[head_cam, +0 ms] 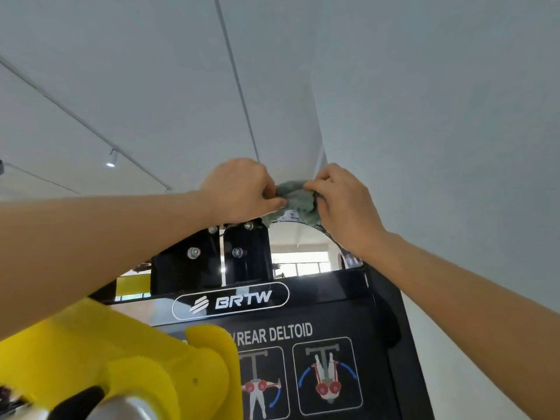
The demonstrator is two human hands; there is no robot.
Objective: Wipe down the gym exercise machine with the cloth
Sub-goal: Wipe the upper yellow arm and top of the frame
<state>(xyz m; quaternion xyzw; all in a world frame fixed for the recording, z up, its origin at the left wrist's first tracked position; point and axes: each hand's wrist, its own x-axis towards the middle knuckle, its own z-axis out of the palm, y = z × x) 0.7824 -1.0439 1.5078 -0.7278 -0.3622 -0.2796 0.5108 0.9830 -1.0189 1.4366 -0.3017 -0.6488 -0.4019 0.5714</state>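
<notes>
I grip the cloth (298, 199) with my left hand (242, 190) and right hand (344, 204) on the machine (330, 307) top; the near panel below seems left to wipe.

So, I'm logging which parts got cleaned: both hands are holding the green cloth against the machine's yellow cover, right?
Not quite. The left hand and right hand do both hold the green cloth. But the head view shows it on the machine's curved top edge, above the BRTW panel. It is not on the yellow cover, which sits at the lower left.
</notes>
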